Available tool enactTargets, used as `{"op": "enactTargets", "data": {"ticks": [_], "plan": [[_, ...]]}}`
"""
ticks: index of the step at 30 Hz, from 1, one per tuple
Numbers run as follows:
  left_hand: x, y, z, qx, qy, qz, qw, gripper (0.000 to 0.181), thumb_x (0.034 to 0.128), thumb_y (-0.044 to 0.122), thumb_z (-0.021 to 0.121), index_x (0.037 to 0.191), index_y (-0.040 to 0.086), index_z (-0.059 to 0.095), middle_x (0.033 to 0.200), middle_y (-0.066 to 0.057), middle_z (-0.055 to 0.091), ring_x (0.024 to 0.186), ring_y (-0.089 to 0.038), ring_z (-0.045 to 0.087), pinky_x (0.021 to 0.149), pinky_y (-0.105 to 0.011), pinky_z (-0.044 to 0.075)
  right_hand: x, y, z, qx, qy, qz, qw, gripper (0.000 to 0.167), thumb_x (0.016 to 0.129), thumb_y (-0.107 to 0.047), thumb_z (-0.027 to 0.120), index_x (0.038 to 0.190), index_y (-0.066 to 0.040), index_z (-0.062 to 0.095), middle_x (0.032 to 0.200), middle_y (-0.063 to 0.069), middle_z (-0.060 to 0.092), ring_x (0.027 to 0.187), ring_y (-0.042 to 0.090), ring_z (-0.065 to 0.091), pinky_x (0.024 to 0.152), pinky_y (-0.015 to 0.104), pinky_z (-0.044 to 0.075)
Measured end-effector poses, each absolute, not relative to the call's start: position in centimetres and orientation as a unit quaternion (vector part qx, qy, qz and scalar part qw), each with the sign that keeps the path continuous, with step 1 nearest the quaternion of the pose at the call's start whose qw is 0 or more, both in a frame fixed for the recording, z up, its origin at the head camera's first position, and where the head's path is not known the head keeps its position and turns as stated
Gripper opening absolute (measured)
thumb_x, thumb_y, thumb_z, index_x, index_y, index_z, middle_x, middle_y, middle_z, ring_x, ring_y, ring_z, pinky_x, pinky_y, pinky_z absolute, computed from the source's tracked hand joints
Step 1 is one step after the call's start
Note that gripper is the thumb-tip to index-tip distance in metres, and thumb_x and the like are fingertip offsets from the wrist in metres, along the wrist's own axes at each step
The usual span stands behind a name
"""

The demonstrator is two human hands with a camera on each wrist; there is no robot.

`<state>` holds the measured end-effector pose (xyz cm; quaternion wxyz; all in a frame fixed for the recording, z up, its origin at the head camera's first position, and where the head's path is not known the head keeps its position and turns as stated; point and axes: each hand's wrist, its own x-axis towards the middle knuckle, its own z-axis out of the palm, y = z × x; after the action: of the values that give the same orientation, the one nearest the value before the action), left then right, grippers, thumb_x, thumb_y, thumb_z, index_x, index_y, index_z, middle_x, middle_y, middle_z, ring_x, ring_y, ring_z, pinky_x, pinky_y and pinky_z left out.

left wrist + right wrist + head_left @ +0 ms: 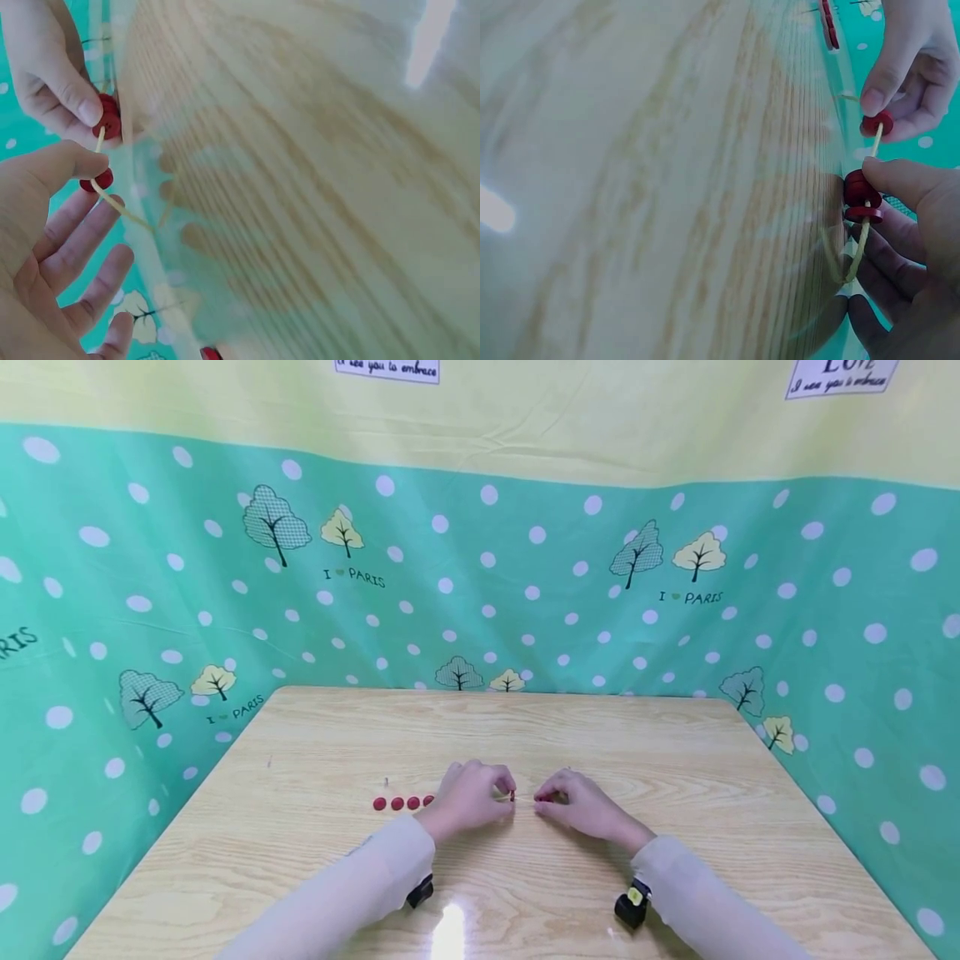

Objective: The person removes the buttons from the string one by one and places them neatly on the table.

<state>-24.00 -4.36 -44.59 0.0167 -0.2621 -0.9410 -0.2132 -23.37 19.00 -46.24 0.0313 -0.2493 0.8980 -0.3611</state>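
Button (877, 124) rides alone on yellow cord (862, 249), between the hands, over the counter's (600, 735) middle, well in from its left and right edges. Left hand (472, 793) pinches that one, thumb against finger. Right hand (585, 806) pinches a button stack (861, 187) on the same cord, one outer button (864, 215) just beside it. For threading, I'd pull the cord straight between the hands, square the lone button to it, then slide gently toward the stack; a tilted hole would likely bind. Cord tail below the right hand could snag fingers. Spare buttons (397, 803) lie in a row toward the counter's left edge; left wrist may hide more from me. Glare (448, 931) sits nearer the front edge, off the work.
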Motion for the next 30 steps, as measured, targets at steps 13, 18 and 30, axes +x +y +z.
{"op": "enactTargets", "data": {"ticks": [13,18,30], "plan": [[-23.9,-6.4,-44.0,-0.254,-0.939,-0.233,0.014,0.020,0.0825,0.032,0.081,0.099,0.024,0.074,0.093,0.016,0.070,0.093,-0.015,0.058,0.093,-0.049,0.038,-23.3,19.0,-46.1,-0.248,0.897,-0.364,0.029,0.014,0.094,-0.022,0.072,0.104,-0.012,0.075,0.100,-0.003,0.065,0.096,0.016,0.059,0.084,0.038,0.049],[-23.9,-7.2,-43.6,-0.252,-0.941,-0.225,0.021,0.019,0.0838,0.032,0.079,0.099,0.024,0.073,0.094,0.016,0.071,0.095,-0.016,0.059,0.094,-0.049,0.038,-23.3,19.0,-46.0,-0.251,0.896,-0.366,0.029,0.014,0.094,-0.021,0.073,0.103,-0.011,0.075,0.099,-0.003,0.065,0.095,0.016,0.059,0.084,0.037,0.049],[-23.7,-8.2,-42.8,-0.236,-0.942,-0.236,0.019,0.020,0.0829,0.028,0.079,0.100,0.022,0.071,0.095,0.014,0.071,0.094,-0.015,0.058,0.094,-0.048,0.037,-23.5,19.1,-46.3,-0.250,0.897,-0.363,0.032,0.014,0.094,-0.022,0.073,0.104,-0.013,0.075,0.100,-0.006,0.065,0.096,0.015,0.059,0.085,0.037,0.049]]}}
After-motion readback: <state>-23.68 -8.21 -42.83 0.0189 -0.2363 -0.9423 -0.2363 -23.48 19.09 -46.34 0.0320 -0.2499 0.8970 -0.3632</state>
